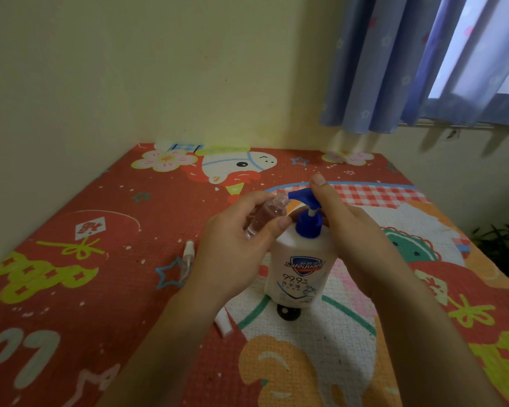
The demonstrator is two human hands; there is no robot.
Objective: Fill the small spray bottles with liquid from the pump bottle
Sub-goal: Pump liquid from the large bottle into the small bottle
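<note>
Mat (106, 230) red cartoon print, wall corner | curtain (394, 69) blue | left hand (232, 251) grips spray bottle (262, 215) | right hand (362, 239) presses pump bottle (300, 274)

Dim, yellowish room; daylight enters through the window (482, 54) at right; edges soft and wide-angle bent.

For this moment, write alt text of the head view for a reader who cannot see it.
A left hand tilts a clear small spray bottle to the blue nozzle of a white pump bottle, while the right hand rests on the pump, over a colourful cartoon mat.
</note>
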